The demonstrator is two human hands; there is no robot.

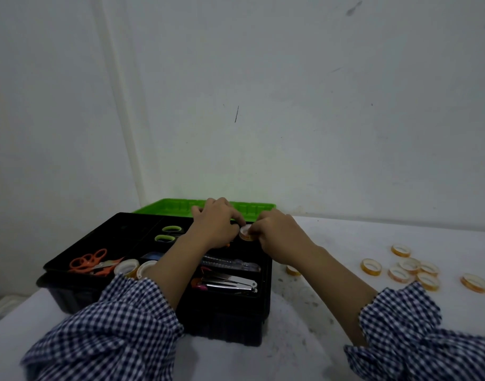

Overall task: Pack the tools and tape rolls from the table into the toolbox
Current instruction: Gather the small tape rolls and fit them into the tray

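Head view shows my right hand pinching a tape roll in curled fingers over the far compartment of the toolbox, at twelve o'clock. My left hand arches just beside the roll; whether it grips anything I cannot tell. I judge I'm seating this roll. Next, release it, then reach toward three o'clock for the loose rolls on the counter

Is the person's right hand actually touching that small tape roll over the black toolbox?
Touching. The head view shows the right hand pinching the tape roll at its rim, above the toolbox.
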